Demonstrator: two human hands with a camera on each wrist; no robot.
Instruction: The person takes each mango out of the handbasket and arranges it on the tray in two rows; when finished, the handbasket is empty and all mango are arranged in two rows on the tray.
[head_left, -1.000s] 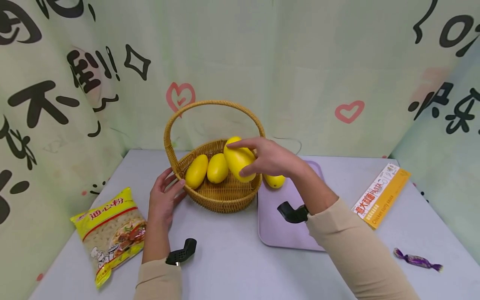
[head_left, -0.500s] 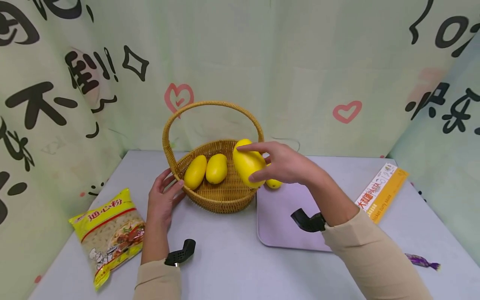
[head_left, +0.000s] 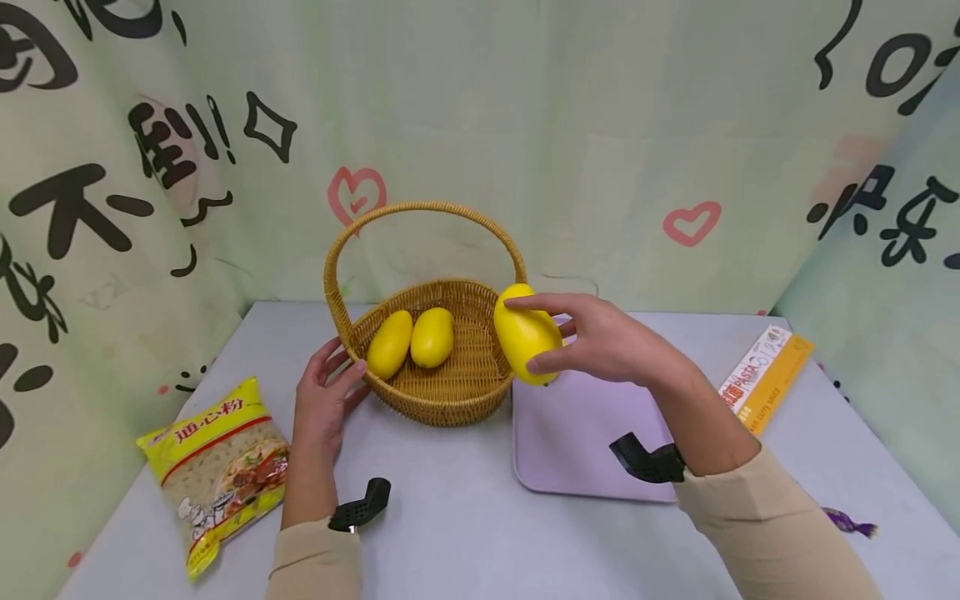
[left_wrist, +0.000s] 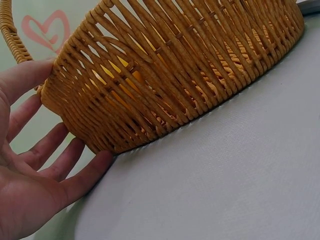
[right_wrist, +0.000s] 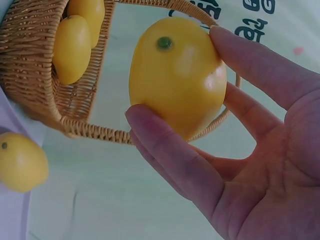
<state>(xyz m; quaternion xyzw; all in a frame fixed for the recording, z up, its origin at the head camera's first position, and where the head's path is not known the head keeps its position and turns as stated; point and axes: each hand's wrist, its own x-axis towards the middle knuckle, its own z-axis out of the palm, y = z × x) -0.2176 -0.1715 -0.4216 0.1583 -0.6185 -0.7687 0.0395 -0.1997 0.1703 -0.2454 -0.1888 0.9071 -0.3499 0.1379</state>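
Observation:
My right hand (head_left: 607,337) holds a yellow mango (head_left: 527,335) between thumb and fingers, just right of the wicker basket (head_left: 442,412) and over the lilac tray's back left. A green stem spot (right_wrist: 164,43) shows on this mango in the right wrist view. Two more mangoes lie inside the basket, an elongated mango (head_left: 389,346) and a rounder mango (head_left: 432,337). My left hand (head_left: 324,396) holds the basket's left side, thumb at the rim and fingertips spread along the outer wall. Another mango (right_wrist: 22,162) on the tray is nearly hidden in the head view.
The lilac tray (head_left: 585,442) lies right of the basket. A yellow bag of pasta (head_left: 225,475) lies at the left edge, an orange and white pasta box (head_left: 765,379) at the right. A purple wrapped candy (head_left: 851,522) is partly behind my right sleeve. The basket's tall handle (head_left: 427,206) arches upward.
The right hand has lifted the mango out over the basket's right rim and carried it rightward, towards the tray. My left hand stays at the basket.

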